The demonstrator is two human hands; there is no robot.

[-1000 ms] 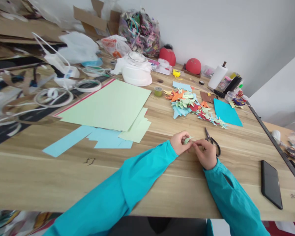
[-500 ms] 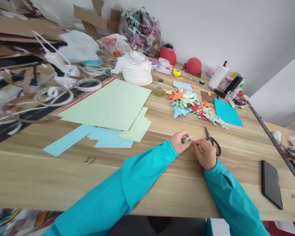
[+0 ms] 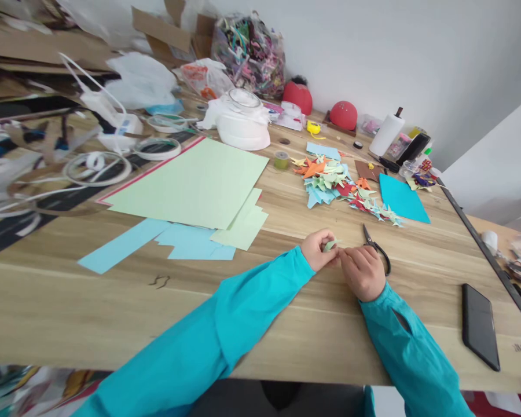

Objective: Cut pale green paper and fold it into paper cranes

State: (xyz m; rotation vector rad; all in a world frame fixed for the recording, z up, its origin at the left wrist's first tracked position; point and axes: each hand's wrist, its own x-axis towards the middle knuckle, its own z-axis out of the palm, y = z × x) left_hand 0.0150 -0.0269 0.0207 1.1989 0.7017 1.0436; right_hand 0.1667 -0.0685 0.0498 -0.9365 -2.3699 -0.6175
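My left hand [image 3: 319, 250] is closed around a small pale green folded paper piece [image 3: 330, 245], one thin point of it sticking out to the right. My right hand [image 3: 363, 271] is pinched at the lower right side of that piece, its fingertips meeting those of my left hand. What lies between the right fingertips is mostly hidden. Just beyond my right hand lies a pair of dark scissors [image 3: 378, 248] on the wood. Farther back is a heap of folded paper cranes [image 3: 330, 178] in orange, green, blue and red.
Large pale green sheets [image 3: 191, 185] lie left of my hands, with light blue paper pieces [image 3: 195, 242] at their near edge. A phone [image 3: 480, 326] rests at right. Behind are a tape roll [image 3: 281, 160], a teal sheet [image 3: 403, 197] and white cables [image 3: 96, 169].
My right hand has rolled over slightly, its back now turned more upward, while its fingertips stay at the folded paper. My left hand has hardly moved.
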